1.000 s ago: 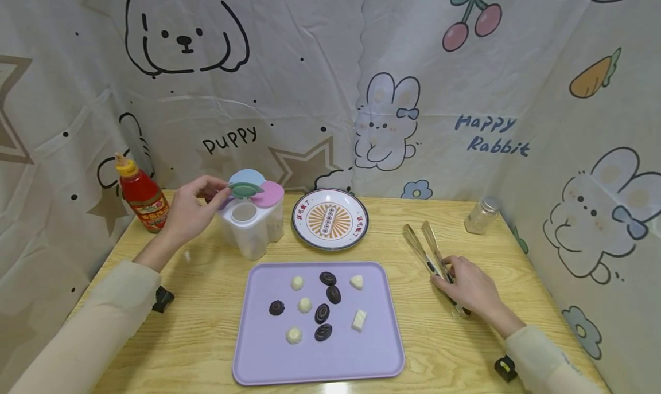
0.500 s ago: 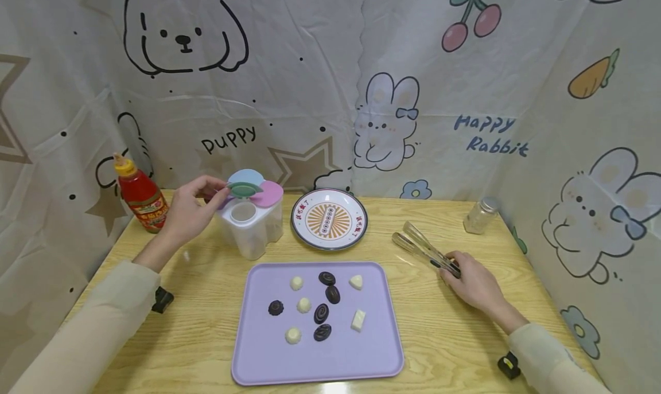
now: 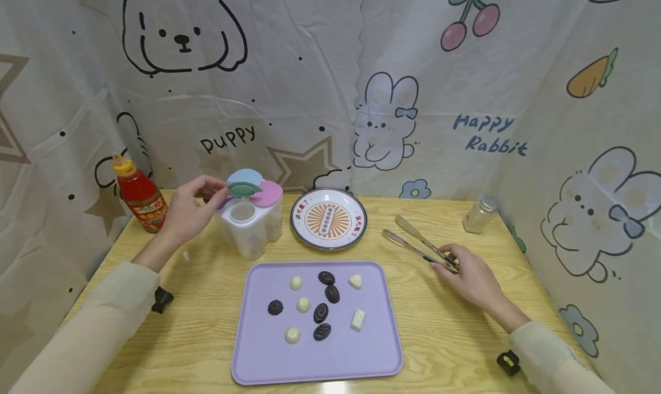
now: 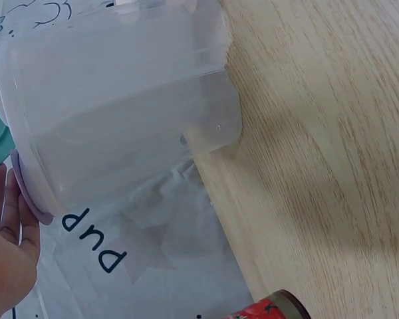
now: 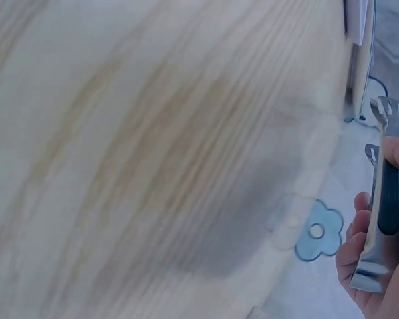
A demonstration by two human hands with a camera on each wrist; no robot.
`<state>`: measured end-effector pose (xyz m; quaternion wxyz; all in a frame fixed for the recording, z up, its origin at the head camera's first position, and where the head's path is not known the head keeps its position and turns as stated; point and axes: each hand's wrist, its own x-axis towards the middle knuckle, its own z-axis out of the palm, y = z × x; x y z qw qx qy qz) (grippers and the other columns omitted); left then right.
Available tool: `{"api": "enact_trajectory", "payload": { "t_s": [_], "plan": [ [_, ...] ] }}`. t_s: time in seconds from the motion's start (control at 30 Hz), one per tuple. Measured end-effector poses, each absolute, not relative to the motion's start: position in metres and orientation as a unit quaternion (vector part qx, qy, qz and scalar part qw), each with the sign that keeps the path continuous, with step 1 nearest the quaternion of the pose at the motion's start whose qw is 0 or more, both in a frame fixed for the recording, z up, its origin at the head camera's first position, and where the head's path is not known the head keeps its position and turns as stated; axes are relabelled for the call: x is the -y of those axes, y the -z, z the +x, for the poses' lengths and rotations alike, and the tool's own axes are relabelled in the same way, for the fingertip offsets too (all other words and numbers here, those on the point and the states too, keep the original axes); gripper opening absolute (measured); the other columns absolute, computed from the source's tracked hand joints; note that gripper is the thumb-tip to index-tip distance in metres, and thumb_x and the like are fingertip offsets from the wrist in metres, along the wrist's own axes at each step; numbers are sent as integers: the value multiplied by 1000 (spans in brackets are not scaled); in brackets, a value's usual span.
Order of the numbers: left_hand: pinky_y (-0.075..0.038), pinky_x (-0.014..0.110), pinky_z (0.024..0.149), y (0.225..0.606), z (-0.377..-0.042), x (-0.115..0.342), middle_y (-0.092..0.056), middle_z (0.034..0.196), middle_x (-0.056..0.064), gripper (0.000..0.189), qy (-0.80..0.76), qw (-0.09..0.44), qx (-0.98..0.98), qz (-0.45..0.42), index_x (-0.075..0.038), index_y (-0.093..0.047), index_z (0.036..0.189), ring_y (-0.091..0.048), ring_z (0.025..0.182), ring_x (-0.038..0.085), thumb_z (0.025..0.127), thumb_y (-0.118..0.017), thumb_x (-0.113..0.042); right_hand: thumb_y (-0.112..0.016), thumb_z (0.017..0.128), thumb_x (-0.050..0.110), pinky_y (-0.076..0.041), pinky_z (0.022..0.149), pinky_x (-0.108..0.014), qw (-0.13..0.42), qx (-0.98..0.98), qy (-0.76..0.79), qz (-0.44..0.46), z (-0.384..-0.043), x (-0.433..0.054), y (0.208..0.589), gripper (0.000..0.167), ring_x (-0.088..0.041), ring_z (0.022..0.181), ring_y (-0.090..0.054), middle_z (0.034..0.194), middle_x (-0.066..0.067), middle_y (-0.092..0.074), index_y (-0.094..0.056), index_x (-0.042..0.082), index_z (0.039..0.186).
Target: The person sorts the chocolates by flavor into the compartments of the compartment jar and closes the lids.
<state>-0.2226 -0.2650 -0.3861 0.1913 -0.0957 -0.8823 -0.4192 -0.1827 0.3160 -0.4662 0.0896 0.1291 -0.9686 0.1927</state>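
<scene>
Tongs (image 5: 390,199) sit between the thumb and fingers of the gripping right hand (image 3: 470,278), right of centre in the head view, tips apart; the left hand (image 3: 193,207) pinches the raised green lid (image 3: 244,190) of the container (image 3: 249,236), left of centre.

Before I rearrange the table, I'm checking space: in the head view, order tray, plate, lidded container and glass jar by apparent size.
1. Tray
2. Plate and lidded container: too alike to rank
3. Glass jar

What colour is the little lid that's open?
The open lid is green; the head view shows it best.
</scene>
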Motion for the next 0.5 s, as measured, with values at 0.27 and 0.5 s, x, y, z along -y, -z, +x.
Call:
{"api": "enact_trajectory", "payload": {
  "t_s": [0.27,0.5],
  "plan": [
    [-44,13,79,386,-222,264,-73,104,13,25,418,190,883,-94,-5,-71,118,-55,88,0,105,-66,-25,-75,98,41,-55,70,-44,95,969,-175,149,-173,-296,445,46,-24,87,-69,113,-15,-77,-69,8,130],
    [-45,14,78,384,-223,263,-74,104,14,24,417,196,883,-92,-4,-72,117,-56,85,-2,105,-67,-24,-81,93,37,-45,56,-23,131,957,-138,217,-163,-279,426,36,-6,69,-61,103,-5,-79,-74,11,117]
  ]
}}
